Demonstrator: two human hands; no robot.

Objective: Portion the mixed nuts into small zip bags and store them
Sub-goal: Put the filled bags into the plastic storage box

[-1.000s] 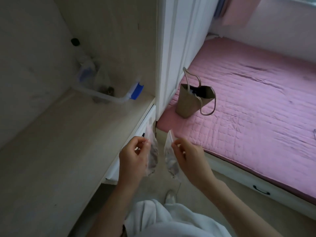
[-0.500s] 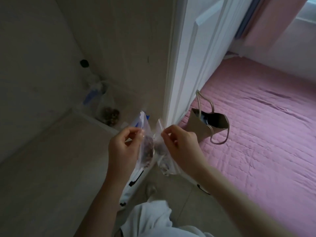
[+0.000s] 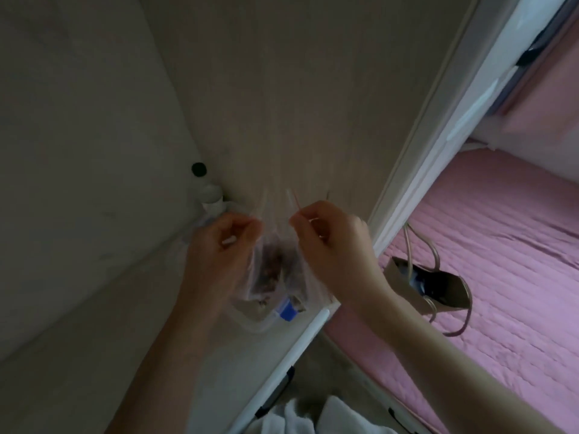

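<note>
Holding two nut bags just above clear container (image 3: 252, 321).
Paper bag (image 3: 404, 288) right of container, bottle (image 3: 211, 195) behind it; hands hide most of it. Pinching at top: left hand (image 3: 225, 245) on left bag (image 3: 268, 272), right hand (image 3: 332, 245) on right bag (image 3: 297, 261); nuts hang below fingers.

Dim light, pale wood-grain wall (image 3: 282, 89), light desk top (image 3: 78, 355), white door frame (image 3: 438, 151), pink quilted mattress (image 3: 507, 252)

No text, label, brand, number or sign can be read. The 2 clear zip bags (image 3: 272, 270) are blurred and show only dark contents. The brown paper bag (image 3: 404, 286) on the bed (image 3: 507, 270) shows a plain side. A blue patch (image 3: 288, 310) below the zip bags is perhaps a clip, too blurred to show any lettering.
</note>
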